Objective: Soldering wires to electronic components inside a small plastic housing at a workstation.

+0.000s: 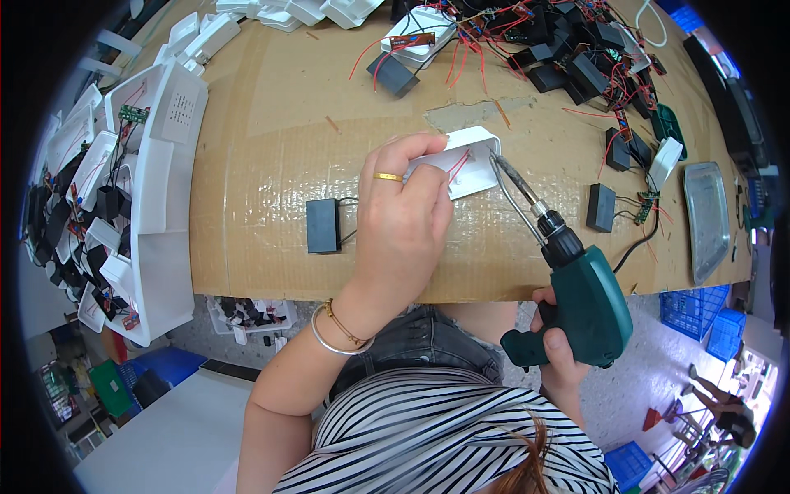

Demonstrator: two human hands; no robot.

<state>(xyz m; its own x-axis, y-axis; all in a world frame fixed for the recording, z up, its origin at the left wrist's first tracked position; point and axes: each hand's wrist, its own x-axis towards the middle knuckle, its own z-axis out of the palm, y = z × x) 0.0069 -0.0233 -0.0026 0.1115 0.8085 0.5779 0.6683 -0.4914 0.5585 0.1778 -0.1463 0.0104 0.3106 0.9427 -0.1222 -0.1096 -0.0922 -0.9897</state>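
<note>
My left hand (405,198) is closed around a white plastic casing (477,177), with its open side showing red wires (459,165) inside. In my right hand (561,350) is a dark green pistol-shaped soldering gun (588,288), its grip wrapped by my fingers. The gun's metal tip and thin side tube reach the right end of the casing; whether the tip touches it I cannot tell. Just left of my left hand lies a black box (322,226) with black wires, which run behind the hand.
At left stands a white bin (169,198) full of casings and wired parts. Black boxes with red wires (568,70) are heaped at the far right. Another black box (601,207) with a green circuit board (647,207) lies near a metal tray (706,222). A black cable trails from the gun.
</note>
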